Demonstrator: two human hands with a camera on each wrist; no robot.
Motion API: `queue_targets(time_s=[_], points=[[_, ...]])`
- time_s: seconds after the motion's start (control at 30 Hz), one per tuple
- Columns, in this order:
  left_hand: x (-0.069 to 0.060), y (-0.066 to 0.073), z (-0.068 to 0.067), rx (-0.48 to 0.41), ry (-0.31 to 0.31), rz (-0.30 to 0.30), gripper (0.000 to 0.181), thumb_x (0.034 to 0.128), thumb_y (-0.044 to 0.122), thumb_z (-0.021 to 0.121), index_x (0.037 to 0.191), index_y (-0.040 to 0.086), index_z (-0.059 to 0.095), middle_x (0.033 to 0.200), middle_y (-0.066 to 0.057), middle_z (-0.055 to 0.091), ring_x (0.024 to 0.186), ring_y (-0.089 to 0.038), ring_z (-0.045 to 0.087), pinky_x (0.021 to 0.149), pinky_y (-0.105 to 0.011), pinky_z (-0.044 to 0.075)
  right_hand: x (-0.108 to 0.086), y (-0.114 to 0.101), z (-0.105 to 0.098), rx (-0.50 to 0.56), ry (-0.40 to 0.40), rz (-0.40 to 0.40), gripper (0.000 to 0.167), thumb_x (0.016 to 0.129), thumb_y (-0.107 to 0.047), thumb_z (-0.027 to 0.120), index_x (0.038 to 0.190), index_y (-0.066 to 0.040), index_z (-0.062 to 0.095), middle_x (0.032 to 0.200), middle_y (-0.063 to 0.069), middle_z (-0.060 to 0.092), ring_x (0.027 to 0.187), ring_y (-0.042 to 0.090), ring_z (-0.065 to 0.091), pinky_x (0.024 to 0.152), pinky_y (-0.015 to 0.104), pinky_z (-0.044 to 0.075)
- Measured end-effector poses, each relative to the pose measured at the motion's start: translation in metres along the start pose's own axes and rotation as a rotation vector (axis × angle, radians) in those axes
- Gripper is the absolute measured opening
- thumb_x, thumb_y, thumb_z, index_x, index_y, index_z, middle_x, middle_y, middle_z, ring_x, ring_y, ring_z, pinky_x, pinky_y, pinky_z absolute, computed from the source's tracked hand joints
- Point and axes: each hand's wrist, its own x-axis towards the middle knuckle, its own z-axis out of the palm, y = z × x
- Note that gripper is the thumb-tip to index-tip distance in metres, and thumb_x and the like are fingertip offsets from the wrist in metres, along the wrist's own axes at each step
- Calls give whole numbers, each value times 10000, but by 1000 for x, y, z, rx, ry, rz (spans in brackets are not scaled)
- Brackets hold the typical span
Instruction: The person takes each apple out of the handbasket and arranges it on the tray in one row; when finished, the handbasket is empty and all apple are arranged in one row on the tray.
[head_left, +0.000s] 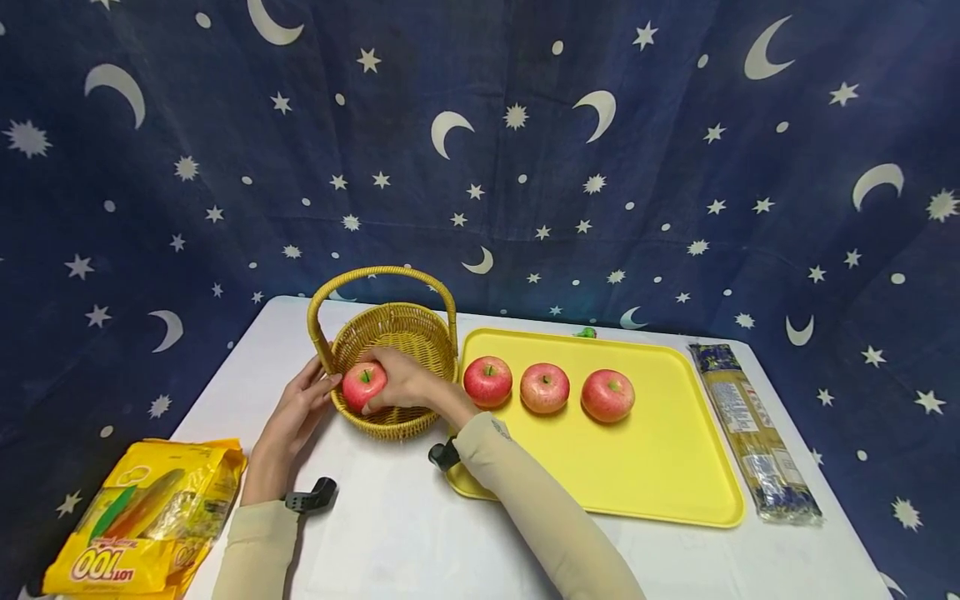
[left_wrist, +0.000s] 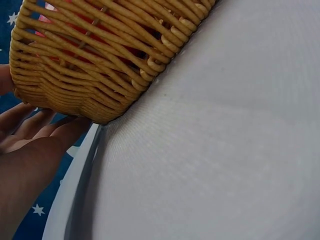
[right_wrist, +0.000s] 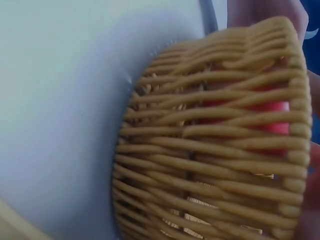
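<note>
A wicker basket (head_left: 401,427) with a tall arched handle stands on the white table. Over its left rim, my right hand (head_left: 401,377) grips a red apple (head_left: 360,390) from its right side, low in the basket's opening. My left hand (head_left: 298,408) holds the basket at the left, thumb by the rim and fingers against the outer weave. In the left wrist view those fingers (left_wrist: 40,122) touch the wicker side. Red shows through the weave (right_wrist: 240,130) in the right wrist view, where the right hand is mostly hidden.
Right of the basket lies a yellow tray (head_left: 660,467) bearing three red apples (head_left: 545,388) in a row. A long clear packet (head_left: 753,433) lies beyond its right edge. At the front left is a yellow plastic bag (head_left: 150,508). Behind the table hangs a dark blue star-and-moon cloth (head_left: 517,233).
</note>
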Motion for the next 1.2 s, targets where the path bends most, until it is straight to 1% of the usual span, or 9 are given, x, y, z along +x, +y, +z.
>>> queue_targets(time_s=[0.1,0.2,0.3,0.47,0.6,0.7,0.83,1.07,1.2], points=[[0,1,0,-1,4,-6,745,1069,150,504,1670,146,63,1733,-137,90,1530,-331,241,974,-99,471,-6,-1,2,-43,19,-5,790,764,-238,913,1450,-113,543,1409,46,605,1256,172,567,1032,225,465],[-1,1,0,-1,2,-9,741,1071,143,495,1670,146,58,1736,-130,76,1531,-338,232,971,-97,471,-13,-1,3,-52,42,-11,779,775,-238,898,1460,-126,545,1444,42,591,1294,180,552,1059,241,459],[-1,2,-1,-1,-1,-12,754,1069,155,510,1670,151,55,1739,-116,64,1544,-337,208,979,-97,466,-20,0,2,-25,81,-22,779,767,-233,898,1457,-125,552,1443,51,591,1296,192,551,1067,261,458],[-2,4,-1,12,5,-24,769,1066,169,524,1671,163,49,1744,-89,40,1566,-322,170,1005,-101,447,-33,3,0,9,143,-34,774,759,-277,903,1441,-129,570,1369,56,610,1211,185,580,1004,260,497],[-2,4,0,24,20,-29,758,1067,165,519,1671,168,60,1744,-82,36,1558,-305,194,983,-89,455,-42,5,-2,46,173,-33,764,784,-309,884,1459,-152,564,1352,55,596,1179,180,583,975,260,518],[-2,3,1,19,12,-14,751,1069,157,513,1670,156,64,1743,-97,39,1534,-271,233,971,-85,460,-48,6,-4,76,207,-39,767,789,-327,878,1469,-163,564,1346,46,592,1174,181,588,976,276,525],[-2,2,1,5,0,-1,754,1068,153,517,1670,149,62,1742,-103,43,1511,-226,255,988,-95,455,-55,8,-7,113,242,-60,775,799,-363,866,1488,-189,556,1373,18,584,1216,185,573,998,315,530],[-2,2,0,3,-2,6,757,1066,158,527,1669,143,69,1739,-114,61,1515,-237,262,1004,-104,454,-72,10,-15,158,263,-86,758,818,-445,840,1499,-293,542,1446,-24,544,1276,180,557,1042,374,514],[-2,2,0,-1,-9,13,754,1069,155,525,1669,140,69,1736,-129,77,1524,-257,247,1007,-103,450,-81,13,-19,173,261,-99,769,822,-442,838,1509,-277,533,1466,-23,527,1291,185,543,1063,403,504]])
